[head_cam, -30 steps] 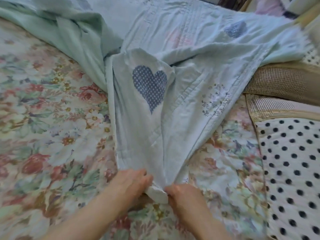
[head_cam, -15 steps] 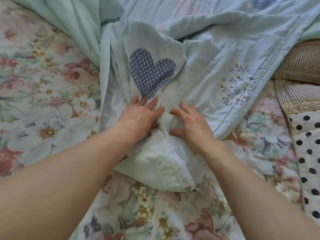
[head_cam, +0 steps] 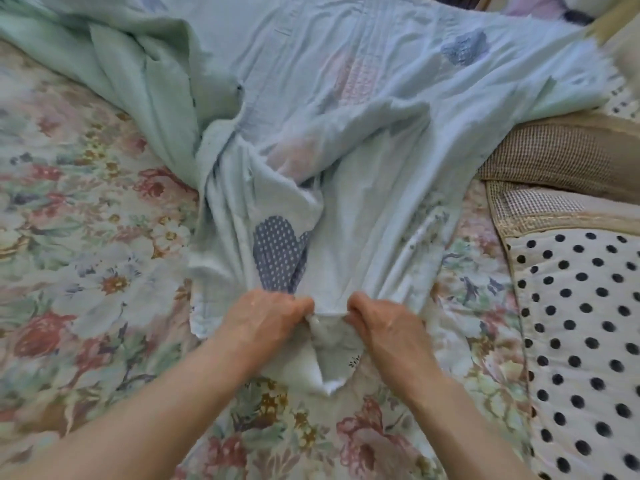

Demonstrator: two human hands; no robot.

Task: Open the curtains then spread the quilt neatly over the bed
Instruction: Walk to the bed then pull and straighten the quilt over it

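The pale mint-green quilted cotton quilt (head_cam: 346, 98) with stitched patches lies bunched across the upper and middle part of the frame, on top of a floral-printed bed cover (head_cam: 86, 271) that fills the left side and the bottom. One narrow gathered end of it runs down to the centre, where both hands have it. The left hand (head_cam: 266, 320) and the right hand (head_cam: 384, 323) sit close together just below a blue heart-shaped patch with white dots (head_cam: 277, 254), each with fingers curled under and thumb on top, pinching a fold of the edge between them (the fingertips themselves are tucked out of sight in the cloth).

It looks soft and limp: it creases deeply, drapes in long folds towards the upper left, and should slide easily over the cover beneath. I would judge it light for its size, though the bulk heaped at the top of the frame will drag. Held so near together, the hands control only a small tongue of fabric; a better hold, to my eye, is along the hem with the hands well apart, nearer the corners. At the right lie a beige checked pillow (head_cam: 554, 157) and a white pillow with black polka dots (head_cam: 588, 323), which the quilt's right edge overlaps.
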